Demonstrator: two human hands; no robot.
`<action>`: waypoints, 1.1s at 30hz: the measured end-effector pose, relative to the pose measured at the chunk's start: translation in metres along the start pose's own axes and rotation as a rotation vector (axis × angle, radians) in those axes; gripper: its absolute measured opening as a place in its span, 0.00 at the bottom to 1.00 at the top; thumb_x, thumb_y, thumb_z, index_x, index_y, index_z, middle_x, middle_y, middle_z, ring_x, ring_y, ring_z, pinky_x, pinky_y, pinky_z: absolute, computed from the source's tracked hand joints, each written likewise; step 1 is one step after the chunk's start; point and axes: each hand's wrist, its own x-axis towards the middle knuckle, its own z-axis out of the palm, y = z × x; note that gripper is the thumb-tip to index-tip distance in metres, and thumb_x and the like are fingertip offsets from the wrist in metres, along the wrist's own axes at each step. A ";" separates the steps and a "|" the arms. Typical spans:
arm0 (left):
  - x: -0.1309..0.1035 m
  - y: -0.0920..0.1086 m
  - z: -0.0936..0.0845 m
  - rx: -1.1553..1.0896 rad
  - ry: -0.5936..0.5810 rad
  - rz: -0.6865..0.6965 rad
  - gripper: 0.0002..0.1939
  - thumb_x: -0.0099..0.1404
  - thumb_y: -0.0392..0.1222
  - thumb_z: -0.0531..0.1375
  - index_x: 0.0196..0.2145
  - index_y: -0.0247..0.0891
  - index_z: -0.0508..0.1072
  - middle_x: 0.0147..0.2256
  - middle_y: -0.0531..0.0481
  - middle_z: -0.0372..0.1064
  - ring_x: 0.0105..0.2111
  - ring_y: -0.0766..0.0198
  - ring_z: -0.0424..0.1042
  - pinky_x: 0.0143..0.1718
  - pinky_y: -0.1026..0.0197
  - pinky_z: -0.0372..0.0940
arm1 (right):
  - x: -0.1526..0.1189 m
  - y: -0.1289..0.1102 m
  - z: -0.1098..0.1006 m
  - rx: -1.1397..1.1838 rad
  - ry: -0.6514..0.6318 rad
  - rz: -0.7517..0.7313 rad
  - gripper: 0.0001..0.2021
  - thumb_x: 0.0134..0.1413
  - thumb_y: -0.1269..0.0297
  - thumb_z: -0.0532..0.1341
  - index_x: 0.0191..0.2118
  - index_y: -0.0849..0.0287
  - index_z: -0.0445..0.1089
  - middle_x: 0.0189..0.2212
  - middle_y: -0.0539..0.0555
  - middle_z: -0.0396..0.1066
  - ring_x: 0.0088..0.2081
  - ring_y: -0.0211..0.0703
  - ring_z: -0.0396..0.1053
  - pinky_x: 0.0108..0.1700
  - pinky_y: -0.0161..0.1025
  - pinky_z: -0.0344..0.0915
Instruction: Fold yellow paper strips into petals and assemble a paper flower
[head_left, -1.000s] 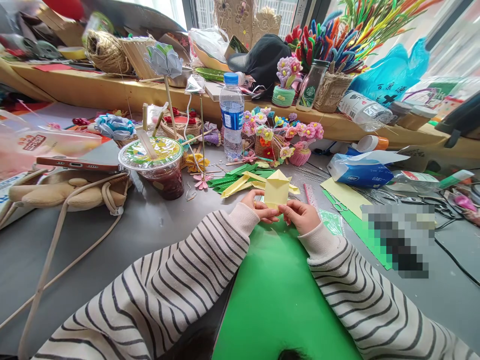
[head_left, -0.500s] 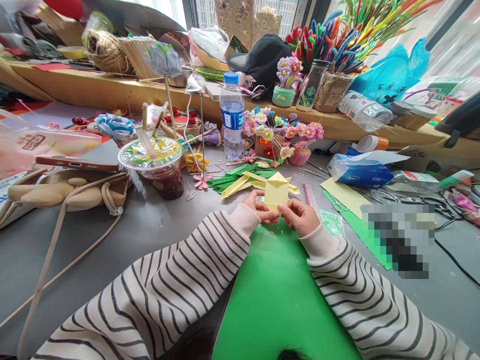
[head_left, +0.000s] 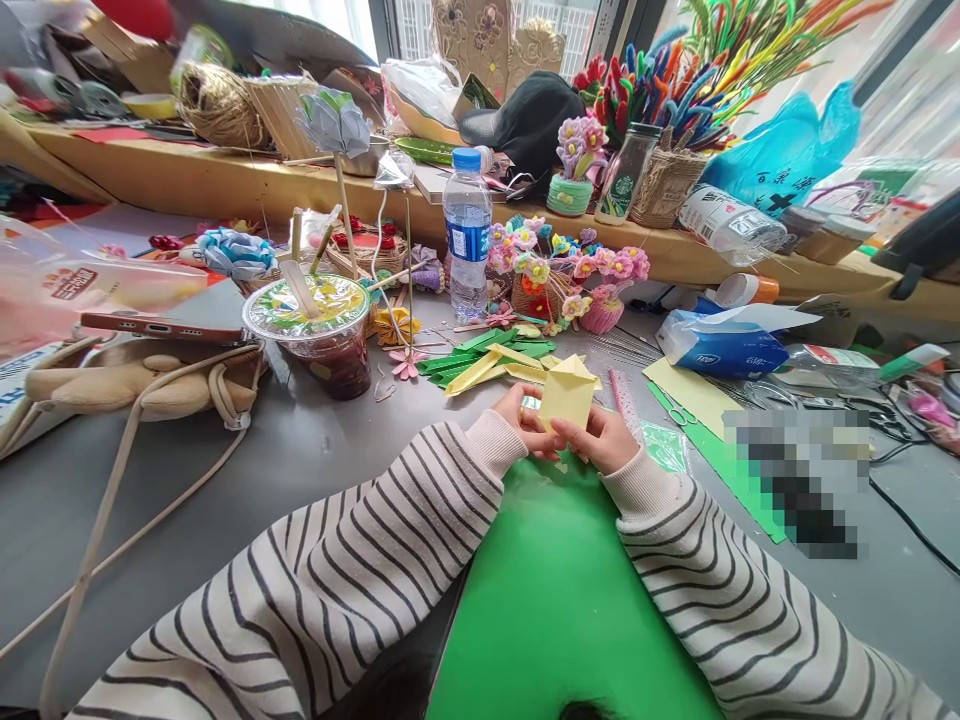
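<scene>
Left hand (head_left: 519, 420): grasping the yellow folded paper (head_left: 568, 393) at its lower left.
Right hand (head_left: 609, 440): grasping the same piece at its lower right, thumb on the near face.
Yellow folded paper: between both hands, peak uppermost, over the far end of the green sheet (head_left: 570, 590).
Beyond: green folded strips (head_left: 484, 345) and yellow folded strips (head_left: 472, 374), piled together.
Right: pink ruler (head_left: 619, 390).
Left: lidded cup (head_left: 334, 368).
Behind the pile: water bottle (head_left: 466, 245).

Paper (head_left: 568, 398) right of cup (head_left: 319, 340), bottle (head_left: 467, 240) seemingly behind
</scene>
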 end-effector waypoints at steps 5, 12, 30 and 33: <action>-0.001 -0.001 0.000 0.005 -0.069 0.016 0.28 0.40 0.37 0.63 0.35 0.38 0.50 0.17 0.59 0.65 0.16 0.67 0.67 0.18 0.67 0.62 | 0.001 0.004 -0.003 0.026 -0.158 -0.044 0.16 0.42 0.55 0.55 0.29 0.64 0.68 0.25 0.54 0.69 0.28 0.39 0.65 0.30 0.34 0.61; -0.001 0.003 0.000 -0.013 -0.073 0.041 0.28 0.39 0.37 0.64 0.35 0.36 0.51 0.15 0.60 0.63 0.16 0.68 0.66 0.18 0.67 0.61 | -0.001 0.000 -0.002 -0.042 -0.072 -0.099 0.14 0.45 0.56 0.53 0.20 0.62 0.63 0.12 0.45 0.54 0.14 0.28 0.49 0.17 0.30 0.47; 0.001 0.007 -0.002 -0.071 0.091 0.024 0.26 0.40 0.38 0.64 0.33 0.36 0.52 0.18 0.56 0.66 0.16 0.66 0.67 0.19 0.65 0.62 | 0.001 0.004 -0.004 0.165 -0.046 0.027 0.12 0.39 0.56 0.58 0.22 0.60 0.59 0.12 0.43 0.57 0.12 0.28 0.52 0.13 0.29 0.47; 0.001 0.006 -0.001 -0.098 0.081 0.031 0.27 0.39 0.38 0.64 0.33 0.36 0.51 0.21 0.55 0.66 0.16 0.67 0.67 0.19 0.65 0.63 | 0.001 0.004 -0.004 0.170 -0.030 -0.016 0.13 0.39 0.57 0.58 0.20 0.60 0.57 0.12 0.43 0.57 0.13 0.28 0.53 0.14 0.29 0.49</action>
